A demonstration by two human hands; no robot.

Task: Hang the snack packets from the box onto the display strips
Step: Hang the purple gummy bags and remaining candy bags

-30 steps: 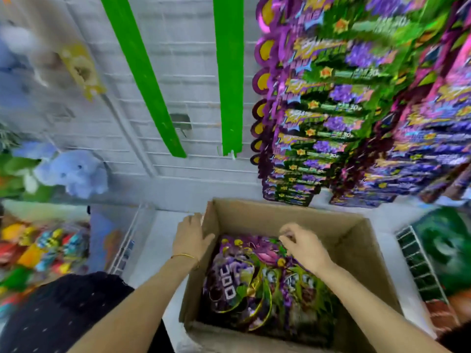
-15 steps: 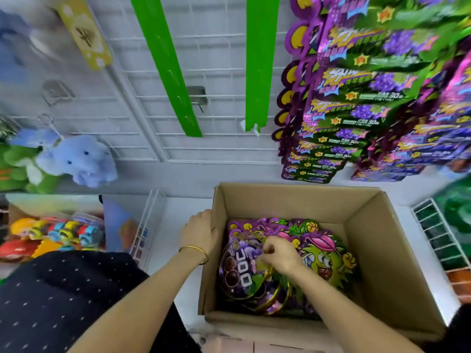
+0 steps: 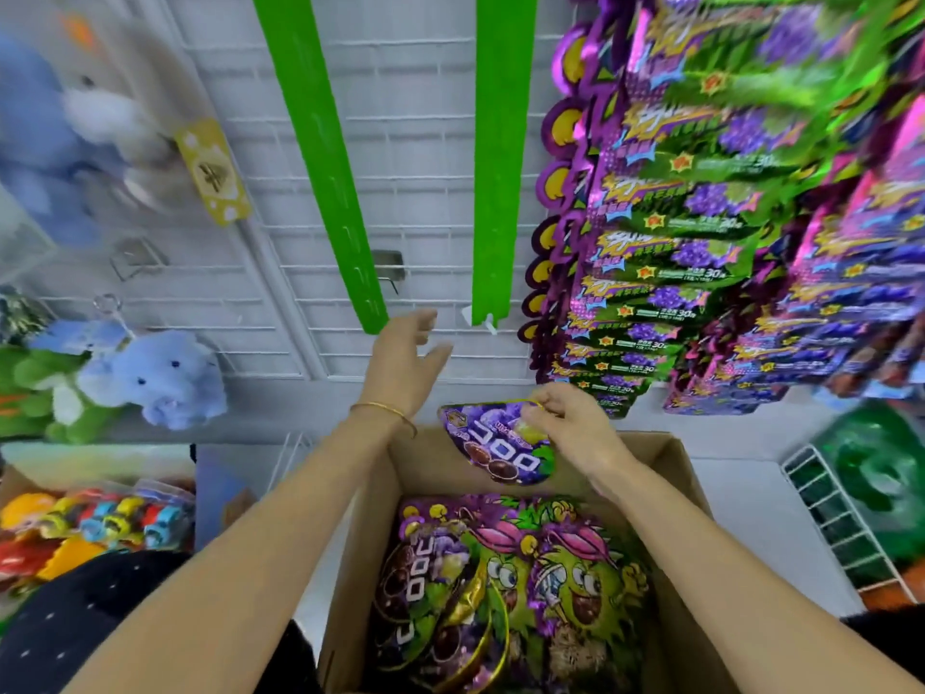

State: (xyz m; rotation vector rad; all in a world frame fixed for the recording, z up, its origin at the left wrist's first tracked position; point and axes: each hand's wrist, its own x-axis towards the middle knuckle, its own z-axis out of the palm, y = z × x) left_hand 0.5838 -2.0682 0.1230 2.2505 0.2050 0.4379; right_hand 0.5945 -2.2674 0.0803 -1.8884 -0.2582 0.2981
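An open cardboard box (image 3: 670, 473) sits in front of me with several purple and green snack packets (image 3: 505, 588) inside. My right hand (image 3: 570, 428) pinches the top edge of a purple grape packet (image 3: 495, 448) and holds it above the box's far rim. My left hand (image 3: 405, 358) is raised with spread fingers just under the lower end of the left green display strip (image 3: 325, 162). A second green strip (image 3: 495, 157) hangs to its right, bare, with a white clip at its bottom.
Filled strips of purple and green packets (image 3: 701, 217) cover the wire grid wall (image 3: 425, 117) on the right. Blue plush toys (image 3: 160, 378) hang at left. A bin of coloured toys (image 3: 95, 528) and a white wire basket (image 3: 841, 518) flank the box.
My right hand has lifted a purple packet out of the box. My left hand has left the box's edge and risen towards the left green strip.
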